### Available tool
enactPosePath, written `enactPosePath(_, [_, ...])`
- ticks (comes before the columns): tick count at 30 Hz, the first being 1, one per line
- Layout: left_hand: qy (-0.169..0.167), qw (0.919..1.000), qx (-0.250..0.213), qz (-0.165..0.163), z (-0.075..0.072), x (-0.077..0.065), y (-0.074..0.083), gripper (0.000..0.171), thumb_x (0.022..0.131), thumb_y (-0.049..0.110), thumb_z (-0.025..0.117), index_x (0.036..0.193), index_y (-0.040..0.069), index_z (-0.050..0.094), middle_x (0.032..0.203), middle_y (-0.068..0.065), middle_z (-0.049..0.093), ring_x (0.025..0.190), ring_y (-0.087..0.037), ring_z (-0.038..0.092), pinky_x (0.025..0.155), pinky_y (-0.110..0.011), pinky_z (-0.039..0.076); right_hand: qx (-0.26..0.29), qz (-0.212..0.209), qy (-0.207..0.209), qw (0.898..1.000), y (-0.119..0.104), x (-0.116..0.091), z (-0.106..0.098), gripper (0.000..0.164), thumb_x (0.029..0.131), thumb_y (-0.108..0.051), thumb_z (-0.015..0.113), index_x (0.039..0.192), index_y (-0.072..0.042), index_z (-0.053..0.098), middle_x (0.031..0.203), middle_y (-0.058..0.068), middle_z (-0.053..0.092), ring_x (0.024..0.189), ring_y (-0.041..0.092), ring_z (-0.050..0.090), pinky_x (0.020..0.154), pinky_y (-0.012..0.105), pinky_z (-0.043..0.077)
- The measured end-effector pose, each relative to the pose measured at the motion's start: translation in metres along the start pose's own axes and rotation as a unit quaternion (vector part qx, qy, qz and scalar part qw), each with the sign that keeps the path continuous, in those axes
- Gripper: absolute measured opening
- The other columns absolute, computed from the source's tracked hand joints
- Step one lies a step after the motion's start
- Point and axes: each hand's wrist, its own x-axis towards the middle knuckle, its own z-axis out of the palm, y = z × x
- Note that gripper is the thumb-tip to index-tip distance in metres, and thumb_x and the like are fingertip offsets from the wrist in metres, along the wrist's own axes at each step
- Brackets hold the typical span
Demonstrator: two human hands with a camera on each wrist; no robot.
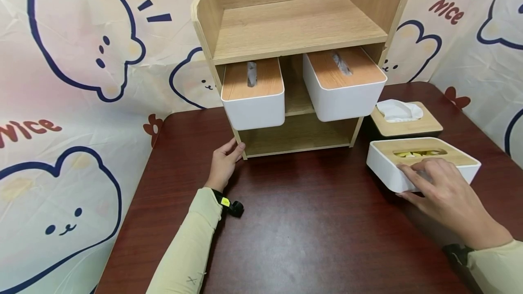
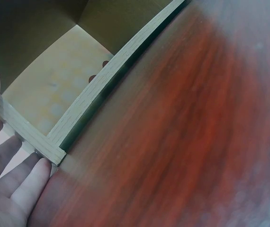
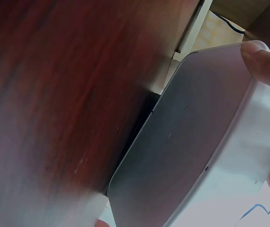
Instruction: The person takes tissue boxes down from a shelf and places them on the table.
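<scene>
At the lower left edge of a small wooden desk shelf (image 1: 298, 28), my left hand (image 1: 223, 165) grips the side panel (image 2: 28, 130). Its thumb lies on the inner side and its fingers on the outer. My right hand (image 1: 447, 194) holds a white tissue box (image 1: 380, 163) with a wooden lid, whose oval slot shows something yellow. The right wrist view shows this box tipped, its flat underside (image 3: 187, 127) visible above the table and the thumb (image 3: 264, 65) at its edge. Two more white boxes, left (image 1: 254, 115) and right (image 1: 349, 101), jut from the middle tier.
Behind the held box stands a dark tissue box (image 1: 429, 129) with a wooden lid and a white tissue (image 1: 398, 110) poking out. The shelf stands towards the back of a dark red-brown table (image 1: 286, 221). Cartoon-printed cloth (image 1: 81, 117) hangs behind and beside it.
</scene>
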Motion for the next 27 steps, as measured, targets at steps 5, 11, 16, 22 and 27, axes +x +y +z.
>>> enactPosePath(5, [0.002, 1.0, -0.005, 0.0, 0.0, 0.0, 0.001, 0.063, 0.088, 0.04, 0.071, 0.14, 0.008, 0.053, 0.147, -0.007, 0.044, 0.116, -0.022, 0.059, 0.089, -0.027, 0.052, -0.003, 0.001, -0.025, 1.0, 0.001, -0.001, 0.0, 0.074, 0.1, -0.061, 0.026, 0.123, -0.003, 0.065, 0.095, 0.019, 0.053, 0.087, 0.039, 0.051, 0.078, 0.057, 0.045])
enactPosePath(11, [0.002, 0.9999, -0.01, 0.001, 0.001, 0.001, 0.0, 0.063, 0.088, 0.039, 0.071, 0.14, 0.007, 0.053, 0.147, -0.008, 0.044, 0.116, -0.022, 0.059, 0.089, -0.027, 0.052, -0.001, -0.016, -0.001, 1.0, 0.002, -0.001, 0.003, 0.071, 0.101, -0.06, 0.028, 0.121, -0.003, 0.065, 0.092, 0.019, 0.053, 0.084, 0.039, 0.051, 0.072, 0.055, 0.045])
enactPosePath(16, [0.0, 0.9999, -0.01, 0.002, 0.001, 0.0, 0.0, 0.063, 0.088, 0.039, 0.071, 0.139, 0.007, 0.053, 0.147, -0.008, 0.044, 0.116, -0.022, 0.059, 0.089, -0.027, 0.052, 0.005, -0.026, 0.02, 0.999, 0.003, 0.001, 0.006, 0.069, 0.101, -0.058, 0.031, 0.12, -0.002, 0.066, 0.091, 0.019, 0.054, 0.082, 0.038, 0.051, 0.07, 0.054, 0.044])
enactPosePath(22, [-0.014, 0.9998, -0.013, -0.009, 0.001, -0.007, 0.016, 0.056, 0.094, 0.027, 0.067, 0.141, 0.002, 0.049, 0.148, -0.013, 0.041, 0.118, -0.026, 0.057, 0.094, -0.034, 0.049, 0.011, -0.028, -0.001, 1.0, 0.002, 0.002, 0.005, 0.069, 0.101, -0.057, 0.03, 0.121, -0.001, 0.066, 0.093, 0.018, 0.054, 0.084, 0.038, 0.051, 0.073, 0.054, 0.044])
enactPosePath(27, [-0.013, 0.9997, -0.017, -0.012, -0.001, 0.001, 0.003, 0.055, 0.094, 0.025, 0.067, 0.141, 0.004, 0.049, 0.149, -0.012, 0.04, 0.118, -0.025, 0.057, 0.093, -0.034, 0.05, 0.01, -0.015, -0.035, 0.999, 0.001, 0.001, 0.004, 0.073, 0.1, -0.059, 0.026, 0.125, -0.002, 0.064, 0.096, 0.018, 0.053, 0.087, 0.037, 0.05, 0.074, 0.052, 0.044])
